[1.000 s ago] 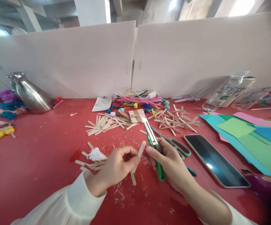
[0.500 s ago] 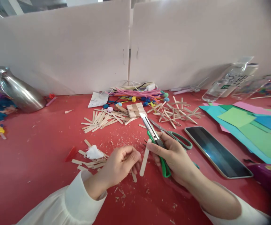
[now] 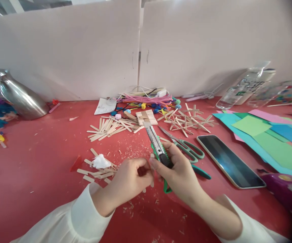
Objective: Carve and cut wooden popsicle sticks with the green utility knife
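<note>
In front of me, my left hand [image 3: 130, 179] is closed, its thumb and forefinger pinched at a short wooden craft stick [image 3: 152, 184]. My fingers cover most of that stick. My right hand [image 3: 178, 168] grips a green utility knife [image 3: 156, 141], its blade out and pointing up and away. The right thumb lies against the top of the same stick. Another stick end [image 3: 144, 190] shows under my left hand; whether it is held I cannot tell. Grey-green scissors [image 3: 186, 146] lie beyond my right hand, and a dark green handle [image 3: 201, 172] beside it.
Craft sticks lie in piles at the back left [image 3: 108, 128], back right [image 3: 186, 119] and near left [image 3: 97, 173], the last under a white crumpled piece [image 3: 100, 161]. A phone [image 3: 230, 162], coloured paper [image 3: 269, 138], a bottle [image 3: 242, 87] and a steel jug [image 3: 22, 98] stand around.
My right hand has moved left with the knife and the stick, up against my left hand. The left fingers now close around the stick, and more of the scissors shows.
</note>
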`<state>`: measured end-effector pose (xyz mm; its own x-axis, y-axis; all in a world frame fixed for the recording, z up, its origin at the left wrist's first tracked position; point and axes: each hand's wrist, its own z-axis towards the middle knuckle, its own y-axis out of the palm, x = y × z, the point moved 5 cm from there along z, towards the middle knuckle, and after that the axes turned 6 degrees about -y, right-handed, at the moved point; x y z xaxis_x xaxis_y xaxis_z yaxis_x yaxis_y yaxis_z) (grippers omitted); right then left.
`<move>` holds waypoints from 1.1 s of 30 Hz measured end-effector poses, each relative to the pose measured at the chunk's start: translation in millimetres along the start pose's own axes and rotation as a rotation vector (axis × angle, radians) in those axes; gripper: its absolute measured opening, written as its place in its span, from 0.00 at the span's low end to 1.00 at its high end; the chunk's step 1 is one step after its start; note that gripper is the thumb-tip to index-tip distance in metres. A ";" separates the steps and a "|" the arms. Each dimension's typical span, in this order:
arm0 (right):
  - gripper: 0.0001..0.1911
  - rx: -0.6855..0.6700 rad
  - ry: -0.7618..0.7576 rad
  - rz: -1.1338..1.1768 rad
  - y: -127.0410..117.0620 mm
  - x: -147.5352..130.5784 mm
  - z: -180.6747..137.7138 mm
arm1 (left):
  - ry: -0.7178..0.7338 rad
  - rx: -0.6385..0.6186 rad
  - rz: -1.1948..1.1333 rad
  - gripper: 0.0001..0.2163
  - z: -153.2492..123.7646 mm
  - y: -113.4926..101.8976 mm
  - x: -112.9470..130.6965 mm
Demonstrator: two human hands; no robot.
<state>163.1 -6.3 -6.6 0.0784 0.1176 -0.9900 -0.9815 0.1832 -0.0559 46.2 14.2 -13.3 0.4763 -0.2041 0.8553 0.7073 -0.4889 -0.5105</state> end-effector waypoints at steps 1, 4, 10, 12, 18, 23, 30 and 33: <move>0.16 0.004 -0.009 -0.004 1.2 -1.0 -1.1 | 0.014 0.023 0.016 0.09 -0.4 -0.3 1.5; 0.16 -0.016 0.015 0.036 3.2 -1.6 -2.3 | 0.033 0.058 0.038 0.09 -0.9 -2.0 5.3; 0.14 -0.034 0.137 0.227 -1.5 5.6 2.7 | 0.010 0.093 0.023 0.14 -1.0 -13.2 4.7; 0.14 -0.021 0.161 0.268 -3.6 7.6 3.9 | 0.001 0.069 -0.015 0.16 -1.0 -14.2 3.1; 0.14 -0.028 0.141 0.226 -4.8 7.4 4.6 | -0.025 -0.081 -0.218 0.11 -2.9 -6.0 1.3; 0.15 -0.028 0.080 0.147 -3.9 3.2 2.2 | -0.106 -0.112 -0.260 0.11 -3.5 -2.5 -0.8; 0.17 -0.006 0.019 0.052 -2.5 -1.1 -2.2 | -0.118 -0.125 -0.319 0.07 -2.9 -0.9 -2.5; 0.15 -0.005 0.011 0.033 -3.4 -1.7 -1.4 | -0.102 -0.127 -0.342 0.05 -1.4 0.2 -3.4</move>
<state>166.1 -8.5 -4.9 0.0438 0.1133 -0.9926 -0.9843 0.1747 -0.0235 44.0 13.7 -16.2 0.2781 0.0715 0.9579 0.7672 -0.6166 -0.1766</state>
